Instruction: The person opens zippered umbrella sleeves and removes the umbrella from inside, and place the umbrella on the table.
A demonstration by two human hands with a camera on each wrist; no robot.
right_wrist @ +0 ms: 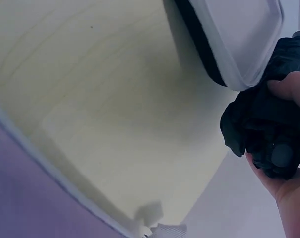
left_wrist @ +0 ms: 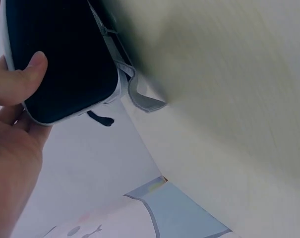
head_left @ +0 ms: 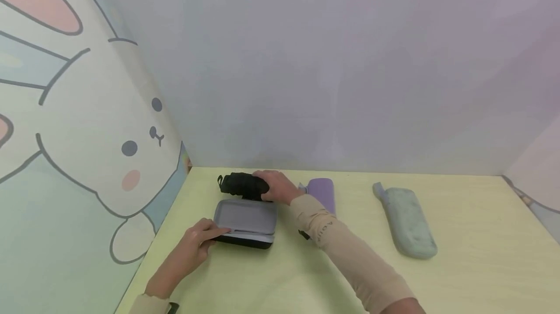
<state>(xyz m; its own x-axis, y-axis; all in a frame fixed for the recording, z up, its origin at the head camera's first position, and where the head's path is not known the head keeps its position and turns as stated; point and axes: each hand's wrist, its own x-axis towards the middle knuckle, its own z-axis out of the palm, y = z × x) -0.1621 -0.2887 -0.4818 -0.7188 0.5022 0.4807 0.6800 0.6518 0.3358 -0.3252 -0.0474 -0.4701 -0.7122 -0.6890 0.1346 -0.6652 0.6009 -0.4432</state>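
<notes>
A zip case (head_left: 247, 216), black outside and grey inside, stands opened at the left of the table. My left hand (head_left: 194, 243) grips its near left corner; the left wrist view shows the thumb on the black shell (left_wrist: 65, 64) and the other fingers partly hidden behind it. A grey fabric strap (left_wrist: 140, 94) hangs from the case's side. Just behind the case is a black folded umbrella (head_left: 238, 184), which my right hand (head_left: 280, 187) grips by its right end. In the right wrist view the umbrella (right_wrist: 269, 116) lies close beside the case's pale rim (right_wrist: 216, 59).
A purple case (head_left: 321, 192) lies right of the umbrella, partly covered by my right forearm. Farther right is a fuzzy grey-green pouch (head_left: 411, 224) with a tab. The pale yellow table (head_left: 485, 236) meets a wall at the back and a rabbit-printed wall (head_left: 96, 158) at left.
</notes>
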